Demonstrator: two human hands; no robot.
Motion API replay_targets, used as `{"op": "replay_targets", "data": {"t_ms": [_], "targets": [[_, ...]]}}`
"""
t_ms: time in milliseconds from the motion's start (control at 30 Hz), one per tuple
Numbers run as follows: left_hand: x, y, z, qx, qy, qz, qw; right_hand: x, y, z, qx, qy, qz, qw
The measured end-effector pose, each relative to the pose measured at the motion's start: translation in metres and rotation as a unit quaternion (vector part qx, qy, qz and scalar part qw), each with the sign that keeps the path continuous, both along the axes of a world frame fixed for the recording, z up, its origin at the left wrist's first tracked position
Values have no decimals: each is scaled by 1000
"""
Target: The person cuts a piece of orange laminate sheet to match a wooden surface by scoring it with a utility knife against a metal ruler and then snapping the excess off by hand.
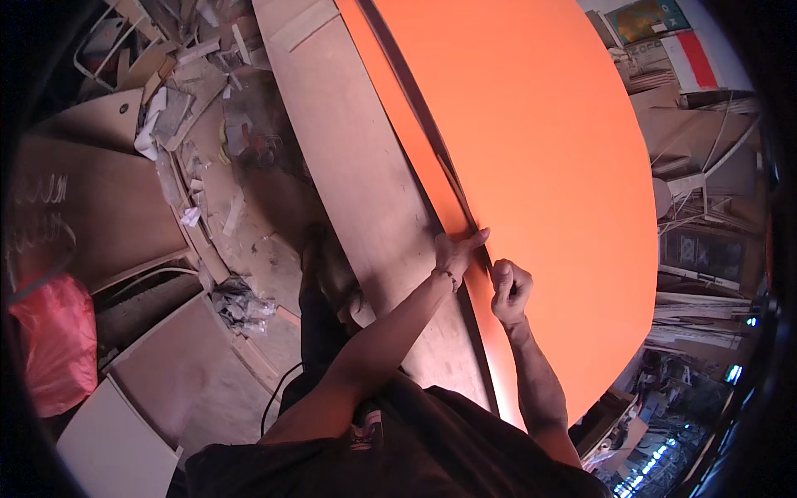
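A large orange sheet (540, 166) covers the right side of the work surface. Along its left side runs a narrow orange strip (397, 112), with a dark gap (415, 91) between the two that narrows toward my hands. My left hand (457, 253) lies across the strip with a finger stretched over the gap to the sheet's edge; a bracelet circles the wrist. Just right of it, over the sheet, my right hand (510, 290) is curled closed with the thumb on top. Whatever it may hold is hidden by the fingers.
A bare wooden board (349, 141) lies beside the strip, a small wood piece (305, 25) at its far end. Scrap wood and rubbish litter the floor on the left, near a red plastic bag (54, 344). Stacked timber (693, 307) lines the right.
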State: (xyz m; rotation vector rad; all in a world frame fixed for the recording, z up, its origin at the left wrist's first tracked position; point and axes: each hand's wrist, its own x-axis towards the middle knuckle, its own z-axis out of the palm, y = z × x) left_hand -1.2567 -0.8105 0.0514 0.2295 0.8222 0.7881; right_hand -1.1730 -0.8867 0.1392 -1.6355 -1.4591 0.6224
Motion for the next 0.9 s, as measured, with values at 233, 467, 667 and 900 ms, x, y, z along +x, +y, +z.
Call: {"op": "replay_targets", "data": {"t_ms": [233,467,667,900], "targets": [[13,-6,-1,19,34,-3,999,13,-8,-1,-3,6,-24,1000],[20,-39,-39,-2,-62,47,997,9,-30,2,-24,-12,-15,1000],[18,-42,-13,-3,2,-6,1000,23,-52,-18,-13,3,-31,999],[21,-95,13,11,5,-8,1000,30,-95,21,-47,46,-19,998]]}}
